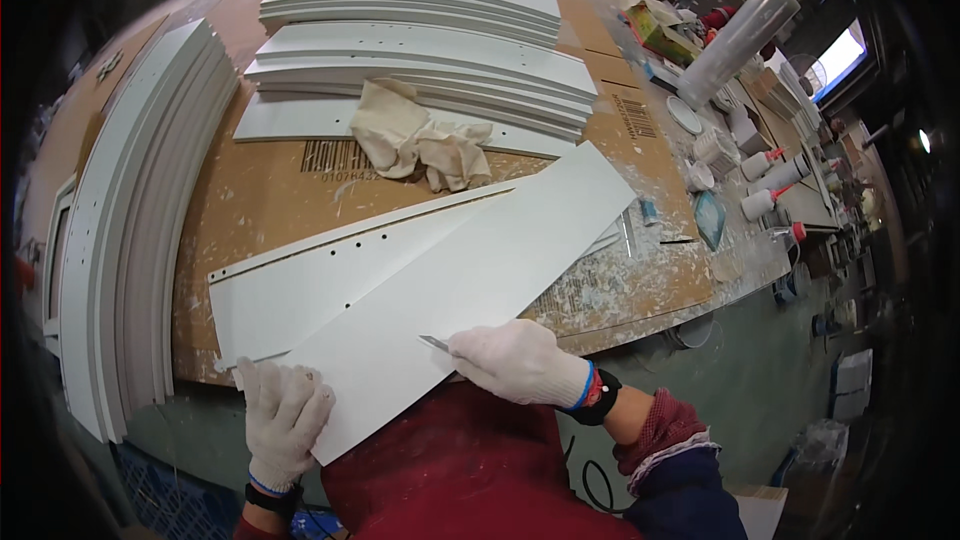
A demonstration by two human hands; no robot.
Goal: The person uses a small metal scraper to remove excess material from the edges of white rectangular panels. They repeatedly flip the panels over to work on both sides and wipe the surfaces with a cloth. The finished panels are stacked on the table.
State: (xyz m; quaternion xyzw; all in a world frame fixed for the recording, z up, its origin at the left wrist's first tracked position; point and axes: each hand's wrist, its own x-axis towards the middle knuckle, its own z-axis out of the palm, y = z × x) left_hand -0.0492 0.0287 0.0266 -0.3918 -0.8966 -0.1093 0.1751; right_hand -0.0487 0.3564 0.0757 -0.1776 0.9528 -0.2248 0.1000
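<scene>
My dark red apron [450, 480] lies closest, at six o'clock. My hands are apart: the right hand [520, 362] at five o'clock is closed around a knife [434, 343], the left hand [287, 410] at seven to eight meets the white board's [480, 265] near end, its grip unclear. That board slants through the centre over a drilled panel [300, 250]. I judge its trimming unfinished; whether the stacks at twelve [400, 40] and nine [140, 230] are done, I can't tell. A rag [385, 135] at eleven covers some panels; bottles [760, 204] crowd the table [240, 175] at three.
</scene>
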